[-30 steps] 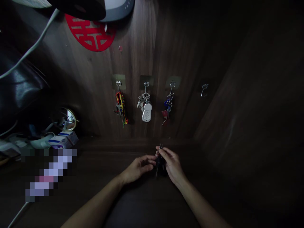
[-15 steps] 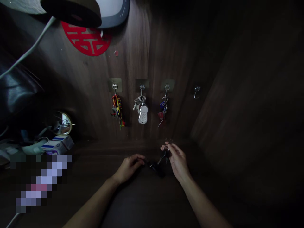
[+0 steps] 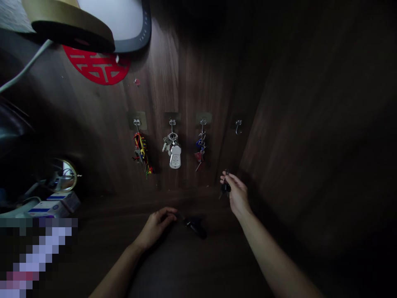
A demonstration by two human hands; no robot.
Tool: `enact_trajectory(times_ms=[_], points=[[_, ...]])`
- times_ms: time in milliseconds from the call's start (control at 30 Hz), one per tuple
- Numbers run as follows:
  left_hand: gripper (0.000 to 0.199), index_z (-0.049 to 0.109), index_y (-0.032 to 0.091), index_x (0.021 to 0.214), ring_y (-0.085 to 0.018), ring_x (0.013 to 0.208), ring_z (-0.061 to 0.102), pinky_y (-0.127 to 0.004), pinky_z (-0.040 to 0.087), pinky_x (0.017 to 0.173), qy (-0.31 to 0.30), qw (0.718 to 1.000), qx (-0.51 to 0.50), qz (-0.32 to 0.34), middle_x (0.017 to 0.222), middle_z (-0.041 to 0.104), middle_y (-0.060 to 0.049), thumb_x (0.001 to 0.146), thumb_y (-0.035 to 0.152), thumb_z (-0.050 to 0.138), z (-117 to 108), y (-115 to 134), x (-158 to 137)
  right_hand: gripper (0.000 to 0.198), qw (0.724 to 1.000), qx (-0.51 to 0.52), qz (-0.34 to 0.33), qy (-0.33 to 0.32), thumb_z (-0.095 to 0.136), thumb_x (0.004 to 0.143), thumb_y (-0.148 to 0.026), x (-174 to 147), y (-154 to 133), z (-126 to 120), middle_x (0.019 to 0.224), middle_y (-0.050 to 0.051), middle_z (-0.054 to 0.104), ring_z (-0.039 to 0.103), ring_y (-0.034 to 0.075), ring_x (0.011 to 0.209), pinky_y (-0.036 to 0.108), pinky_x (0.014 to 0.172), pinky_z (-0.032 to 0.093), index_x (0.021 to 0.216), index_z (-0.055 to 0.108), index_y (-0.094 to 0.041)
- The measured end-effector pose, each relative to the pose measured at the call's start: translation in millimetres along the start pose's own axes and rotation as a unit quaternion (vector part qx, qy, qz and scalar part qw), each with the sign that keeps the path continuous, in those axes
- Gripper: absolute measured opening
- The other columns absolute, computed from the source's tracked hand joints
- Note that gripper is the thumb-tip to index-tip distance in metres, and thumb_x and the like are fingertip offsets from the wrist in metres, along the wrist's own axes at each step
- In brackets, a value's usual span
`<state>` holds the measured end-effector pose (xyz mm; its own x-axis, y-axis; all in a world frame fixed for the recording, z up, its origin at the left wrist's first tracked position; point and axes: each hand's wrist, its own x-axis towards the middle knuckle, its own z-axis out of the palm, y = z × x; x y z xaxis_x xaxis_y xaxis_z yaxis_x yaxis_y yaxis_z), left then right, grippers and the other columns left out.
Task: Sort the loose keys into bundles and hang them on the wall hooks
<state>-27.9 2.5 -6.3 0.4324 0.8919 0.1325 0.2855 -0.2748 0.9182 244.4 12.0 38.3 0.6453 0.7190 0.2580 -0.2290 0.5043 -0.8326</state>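
Observation:
My right hand (image 3: 238,194) is raised before the back panel, thumb and fingers pinching the ring of a small bunch of keys (image 3: 226,188) that dangles below the fingertips. Above it is a bare metal hook (image 3: 238,127), apart from the keys. Low on the dark wooden surface, my left hand (image 3: 156,227) has its thumb and index finger closed at the thin end of a black key fob (image 3: 195,227). The fob's body lies on the wood, right of the fingertips; dim light blurs the exact contact.
Left of the bare hook hang a red-bladed key bunch (image 3: 200,155), keys with a silver remote (image 3: 175,157) and keys on a colourful braided cord (image 3: 142,151). At left are a round mirror (image 3: 74,176), boxes (image 3: 57,205) and a white cable (image 3: 26,68). A red paper cutout (image 3: 102,74) is above.
My right hand has lifted the key bunch up toward the bare hook, away from the black fob. My left hand stays low beside the fob. The view has shifted slightly right.

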Motion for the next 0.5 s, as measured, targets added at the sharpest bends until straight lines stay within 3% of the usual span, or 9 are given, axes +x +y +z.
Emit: enact_trajectory(times_ms=[233,500], points=[[0.031,0.063,0.019,0.097,-0.017,0.082,0.06,-0.026,0.044,0.077,0.001,1.0,0.018,-0.024,0.086,0.068,-0.002,0.078,0.04,0.052,1.2,3.7,0.5,0.026,0.995,-0.009,-0.098,0.008,0.075,0.058,-0.029,53.4,-36.1,11.4,0.07,-0.001,0.067,0.058,0.009,0.059,0.024,0.062,0.046,0.08,0.065,-0.017],[0.027,0.063,0.02,0.093,-0.017,0.085,0.06,-0.026,0.044,0.078,0.009,0.999,0.028,-0.026,0.086,0.068,-0.001,0.079,0.039,0.05,2.4,2.6,1.0,0.011,0.99,0.035,-0.136,0.017,0.071,0.064,-0.017,93.7,-66.9,34.3,0.064,-0.003,0.065,0.057,0.006,0.054,0.018,0.057,0.046,0.073,0.064,-0.016]])
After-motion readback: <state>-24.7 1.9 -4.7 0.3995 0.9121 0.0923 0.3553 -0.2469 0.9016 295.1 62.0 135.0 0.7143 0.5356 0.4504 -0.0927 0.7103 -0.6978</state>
